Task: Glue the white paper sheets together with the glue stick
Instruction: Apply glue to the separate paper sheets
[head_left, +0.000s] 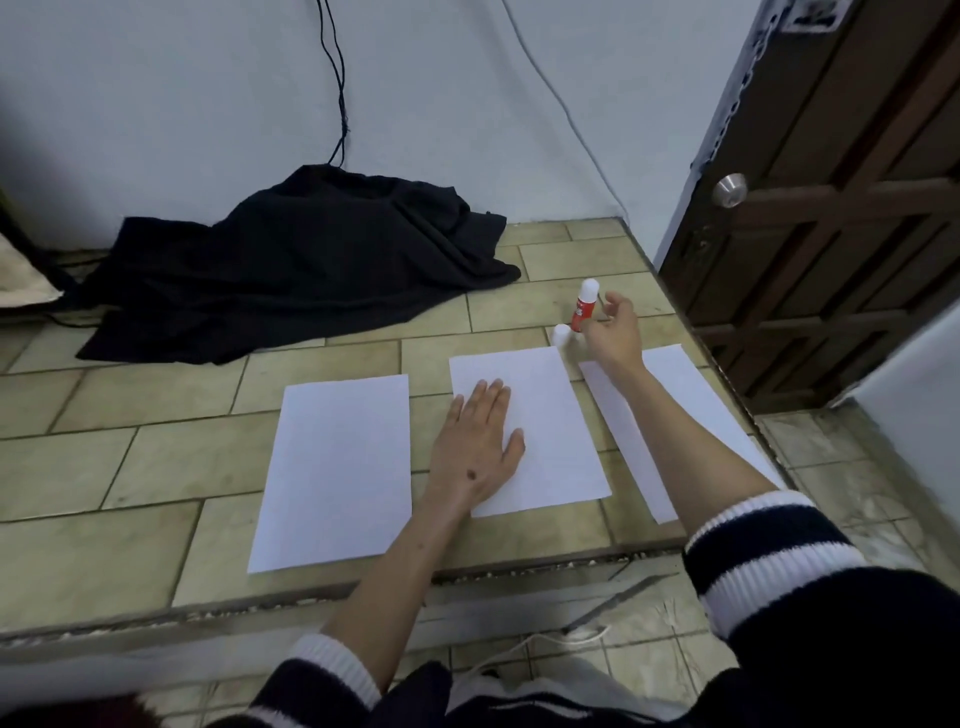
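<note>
Left hand (480, 441) lies flat, fingers straight, pressing middle sheet (540, 441). Right hand (615, 330), fingers spread and holding nothing, is beside upright glue stick (584, 306) at far right; cap (562, 333) adjacent. Risk: a careless reach topples the stick.

Three white paper sheets (337, 467) lie flat side by side; red glue stick (584, 306) stands upright beyond them.

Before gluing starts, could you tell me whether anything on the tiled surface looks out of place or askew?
Slightly: the three white paper sheets lie apart and fan out rather than lining up. The glue stick stands uncapped, its white cap beside it. A crumpled black cloth lies behind.
</note>
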